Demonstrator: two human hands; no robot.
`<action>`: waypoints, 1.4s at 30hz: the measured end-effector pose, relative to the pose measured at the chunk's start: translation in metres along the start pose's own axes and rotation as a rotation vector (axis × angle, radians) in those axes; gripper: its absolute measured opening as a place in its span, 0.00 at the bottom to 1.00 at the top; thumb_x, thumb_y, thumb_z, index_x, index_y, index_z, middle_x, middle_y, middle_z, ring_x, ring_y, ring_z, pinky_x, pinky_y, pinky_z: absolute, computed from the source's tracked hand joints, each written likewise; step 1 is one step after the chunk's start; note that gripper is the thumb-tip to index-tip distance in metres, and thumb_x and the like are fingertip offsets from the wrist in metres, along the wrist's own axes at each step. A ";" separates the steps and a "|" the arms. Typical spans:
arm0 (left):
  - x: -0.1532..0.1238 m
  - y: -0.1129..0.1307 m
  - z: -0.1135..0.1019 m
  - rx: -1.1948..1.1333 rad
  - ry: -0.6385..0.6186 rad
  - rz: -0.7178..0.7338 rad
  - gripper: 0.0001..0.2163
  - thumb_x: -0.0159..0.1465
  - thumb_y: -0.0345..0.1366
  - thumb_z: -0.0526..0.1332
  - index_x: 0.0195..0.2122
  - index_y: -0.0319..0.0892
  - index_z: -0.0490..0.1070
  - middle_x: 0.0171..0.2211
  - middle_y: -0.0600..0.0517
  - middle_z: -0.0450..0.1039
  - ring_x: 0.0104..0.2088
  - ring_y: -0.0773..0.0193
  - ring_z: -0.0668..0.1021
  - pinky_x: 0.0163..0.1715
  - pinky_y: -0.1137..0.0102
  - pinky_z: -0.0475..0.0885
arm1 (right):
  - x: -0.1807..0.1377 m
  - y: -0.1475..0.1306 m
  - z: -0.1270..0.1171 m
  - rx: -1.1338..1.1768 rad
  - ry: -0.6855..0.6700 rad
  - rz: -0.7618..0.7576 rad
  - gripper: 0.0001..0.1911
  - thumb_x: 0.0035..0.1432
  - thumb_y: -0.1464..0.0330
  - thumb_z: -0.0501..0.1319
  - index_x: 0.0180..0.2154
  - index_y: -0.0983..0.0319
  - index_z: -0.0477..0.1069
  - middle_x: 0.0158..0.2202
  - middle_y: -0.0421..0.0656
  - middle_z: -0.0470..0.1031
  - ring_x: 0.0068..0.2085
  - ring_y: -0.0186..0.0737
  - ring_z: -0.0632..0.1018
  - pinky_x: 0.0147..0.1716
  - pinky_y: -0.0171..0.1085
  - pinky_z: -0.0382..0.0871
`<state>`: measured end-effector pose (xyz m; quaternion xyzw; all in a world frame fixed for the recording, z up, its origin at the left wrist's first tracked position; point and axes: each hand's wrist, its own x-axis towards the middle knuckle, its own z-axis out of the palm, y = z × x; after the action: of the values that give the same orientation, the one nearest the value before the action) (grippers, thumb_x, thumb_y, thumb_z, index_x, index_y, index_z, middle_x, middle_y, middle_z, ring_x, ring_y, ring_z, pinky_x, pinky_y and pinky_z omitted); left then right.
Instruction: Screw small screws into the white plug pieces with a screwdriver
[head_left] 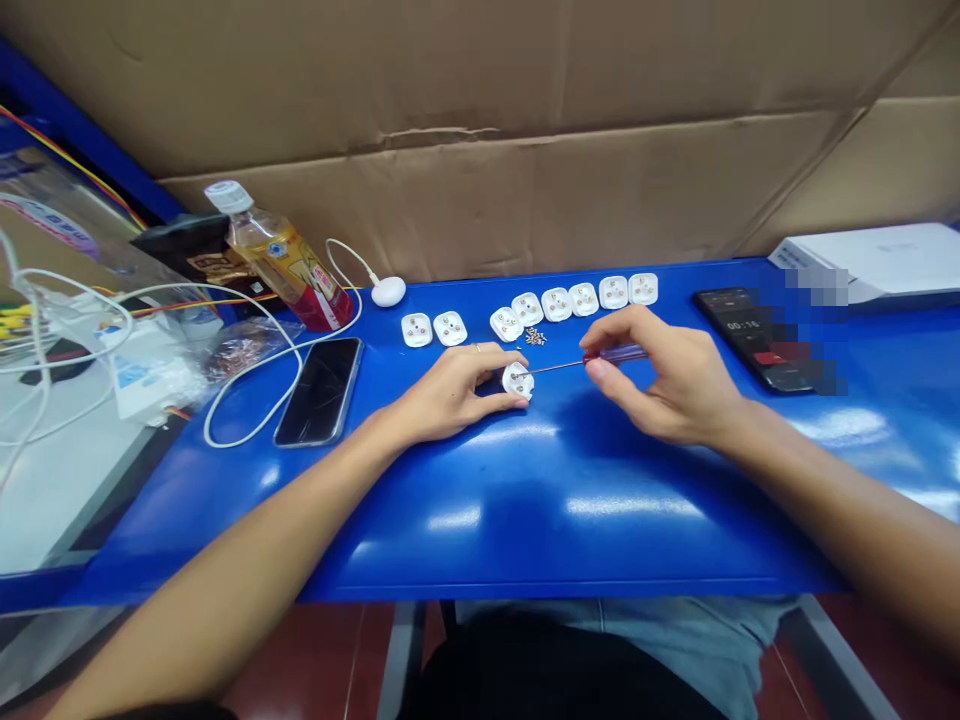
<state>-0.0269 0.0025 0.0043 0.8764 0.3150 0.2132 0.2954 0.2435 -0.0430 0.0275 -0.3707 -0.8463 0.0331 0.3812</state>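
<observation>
Blue tabletop [480, 545], screwdriver [576, 364] pointing left, apparently crosswise

Workshop (screwdriver [624, 353], loose screws [535, 338])

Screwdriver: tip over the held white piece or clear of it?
Over it. Screwdriver, in the right hand, reaches across the white piece in the left hand. Seated in a screw: cannot tell.

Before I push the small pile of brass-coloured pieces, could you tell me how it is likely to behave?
The pile would probably scatter, since its pieces look loose and separate. They may slide easily, as the blue table looks glossy. Each is likely light, being much smaller than the white square parts.
</observation>
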 end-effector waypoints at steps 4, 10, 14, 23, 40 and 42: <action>0.000 0.000 0.001 0.010 -0.001 -0.006 0.19 0.69 0.46 0.70 0.55 0.41 0.79 0.39 0.50 0.77 0.35 0.62 0.73 0.36 0.69 0.65 | 0.000 0.002 -0.002 -0.026 -0.017 0.034 0.02 0.66 0.70 0.61 0.40 0.57 0.70 0.32 0.39 0.82 0.28 0.40 0.83 0.29 0.37 0.75; 0.000 -0.001 0.003 0.026 0.016 0.011 0.19 0.69 0.45 0.70 0.57 0.42 0.78 0.40 0.51 0.78 0.36 0.62 0.74 0.39 0.69 0.68 | -0.001 0.005 -0.002 0.014 -0.024 0.039 0.05 0.65 0.69 0.62 0.43 0.56 0.69 0.37 0.41 0.83 0.33 0.42 0.84 0.33 0.38 0.77; 0.000 -0.001 0.003 0.029 0.014 0.017 0.19 0.70 0.45 0.69 0.58 0.42 0.78 0.41 0.50 0.78 0.37 0.62 0.75 0.41 0.69 0.69 | 0.000 0.003 -0.002 -0.040 -0.014 0.089 0.03 0.68 0.65 0.62 0.42 0.55 0.70 0.28 0.37 0.79 0.24 0.39 0.79 0.26 0.37 0.71; 0.000 -0.001 0.004 0.019 0.013 0.006 0.20 0.70 0.46 0.69 0.58 0.41 0.78 0.42 0.49 0.78 0.38 0.61 0.76 0.41 0.68 0.69 | 0.001 -0.001 0.000 0.021 0.015 0.135 0.05 0.69 0.65 0.61 0.45 0.55 0.68 0.32 0.40 0.82 0.28 0.41 0.82 0.26 0.38 0.73; 0.001 0.001 0.002 0.050 -0.017 0.015 0.20 0.71 0.47 0.67 0.58 0.41 0.77 0.42 0.50 0.77 0.37 0.62 0.75 0.40 0.68 0.68 | 0.001 0.007 -0.001 0.013 -0.033 0.162 0.07 0.70 0.61 0.61 0.46 0.54 0.70 0.31 0.39 0.82 0.30 0.44 0.83 0.30 0.41 0.74; 0.001 0.001 0.002 0.067 -0.018 0.016 0.20 0.71 0.48 0.67 0.58 0.42 0.77 0.40 0.50 0.77 0.36 0.62 0.75 0.39 0.68 0.67 | 0.001 0.008 -0.002 0.044 -0.028 0.147 0.07 0.69 0.62 0.61 0.47 0.55 0.70 0.33 0.41 0.82 0.33 0.45 0.84 0.33 0.42 0.76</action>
<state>-0.0245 0.0010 0.0036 0.8903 0.3120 0.1970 0.2669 0.2490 -0.0369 0.0265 -0.4228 -0.8211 0.0847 0.3740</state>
